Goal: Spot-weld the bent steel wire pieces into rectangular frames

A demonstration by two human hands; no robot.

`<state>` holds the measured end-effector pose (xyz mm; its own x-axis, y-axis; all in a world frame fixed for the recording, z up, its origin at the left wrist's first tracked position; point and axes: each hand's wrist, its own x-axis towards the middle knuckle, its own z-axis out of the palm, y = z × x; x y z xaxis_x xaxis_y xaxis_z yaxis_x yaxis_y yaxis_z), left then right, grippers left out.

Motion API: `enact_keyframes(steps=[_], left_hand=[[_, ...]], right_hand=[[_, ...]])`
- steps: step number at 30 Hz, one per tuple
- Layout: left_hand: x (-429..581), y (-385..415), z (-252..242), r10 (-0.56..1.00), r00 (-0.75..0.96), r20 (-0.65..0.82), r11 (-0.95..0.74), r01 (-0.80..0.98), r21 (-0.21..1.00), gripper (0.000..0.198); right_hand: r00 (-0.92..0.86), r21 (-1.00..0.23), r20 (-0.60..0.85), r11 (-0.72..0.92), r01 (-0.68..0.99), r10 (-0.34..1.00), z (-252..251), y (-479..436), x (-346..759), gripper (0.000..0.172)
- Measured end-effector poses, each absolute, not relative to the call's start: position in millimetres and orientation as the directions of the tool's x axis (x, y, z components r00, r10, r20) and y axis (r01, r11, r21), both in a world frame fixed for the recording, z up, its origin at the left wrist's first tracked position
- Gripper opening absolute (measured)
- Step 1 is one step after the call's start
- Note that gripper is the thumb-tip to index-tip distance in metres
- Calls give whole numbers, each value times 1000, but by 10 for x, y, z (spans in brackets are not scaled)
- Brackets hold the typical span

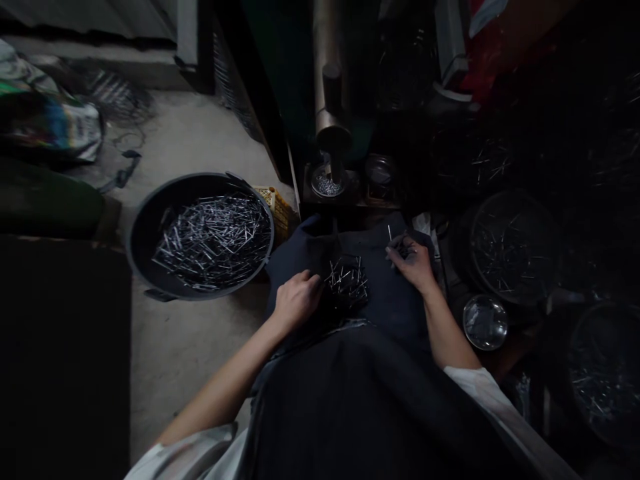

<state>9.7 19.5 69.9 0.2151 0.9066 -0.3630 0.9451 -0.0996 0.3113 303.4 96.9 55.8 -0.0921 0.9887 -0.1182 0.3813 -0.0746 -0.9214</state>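
Observation:
A loose pile of thin metal rods lies in the dark lap between my hands. My left hand is at the left edge of that pile, fingers curled down; whatever it may hold is hidden. To the right of the pile, my right hand has its fingers bent round several thin metal pieces, one rod standing up from the fingertips. A large dark tub full of bent metal rods stands on the left.
Ahead is a machine with a vertical metal cylinder above a small dish of bits. A yellow crate sits behind the tub. At right are a shiny round bowl and dim containers with metal pieces.

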Motion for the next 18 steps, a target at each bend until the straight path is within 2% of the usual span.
enact_keyframes(steps=[4, 6, 9, 11, 15, 18], left_hand=[[199, 335, 783, 885, 303, -354, -220, 941, 257, 20], [293, 464, 789, 842, 419, -340, -333, 899, 284, 20], [471, 670, 700, 685, 646, -337, -538, 760, 365, 23], [586, 760, 618, 593, 722, -357, -606, 692, 392, 24], [657, 749, 607, 527, 758, -384, -679, 648, 345, 30], [514, 632, 742, 575, 730, -370, -666, 680, 306, 29]], right_hand=[[-75, -932, -118, -85, 354, 990, 525, 1009, 3013, 27], [-57, -939, -116, -91, 331, 992, 495, 1031, 3015, 28], [-48, -943, -102, -81, 322, 994, 462, 1046, 3018, 29], [-41, -943, -90, -72, 326, 995, 455, 1043, 3017, 29], [-21, -936, -89, -77, 344, 996, 454, 1025, 3027, 29], [-7, -939, -100, -92, 332, 995, 447, 1022, 3050, 29]])
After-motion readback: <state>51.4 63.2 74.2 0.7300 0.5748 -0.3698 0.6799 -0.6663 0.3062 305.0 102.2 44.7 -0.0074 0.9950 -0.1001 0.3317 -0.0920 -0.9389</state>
